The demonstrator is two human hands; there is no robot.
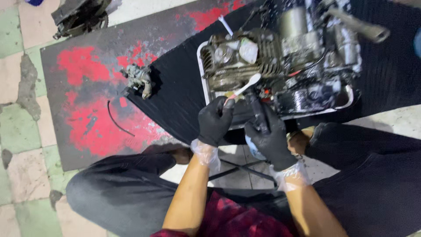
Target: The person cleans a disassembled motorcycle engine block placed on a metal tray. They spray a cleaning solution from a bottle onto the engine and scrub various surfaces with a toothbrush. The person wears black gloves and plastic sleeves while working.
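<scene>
- Left hand [215, 120], black glove: pinches a white toothbrush [244, 86], head against the engine's [280, 61] finned cylinder.
- Right hand [268, 136]: closed round a dark part at the engine's lower edge; which part, can't tell.
- Engine sits in a white tray [202, 66] on black matting.
- Step, I judge: scrubbing grime. Next needs steady bracing and short strokes.
- Small carburettor-like part [139, 80] lies apart, left.

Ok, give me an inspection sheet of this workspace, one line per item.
Surface: black ribbed mat over a red-and-black stained board on a tiled floor.
Job's things: dirty engine in a white tray; toothbrush.
Clutter: small metal part at the mat's edge; dark part at top left.
Grippers: left hand, black glove, holds the toothbrush; right hand, black glove, grips a dark tool.
Cables: thin black wire on the board.
Surroundings: person's dark trousers, cracked tiles.
</scene>
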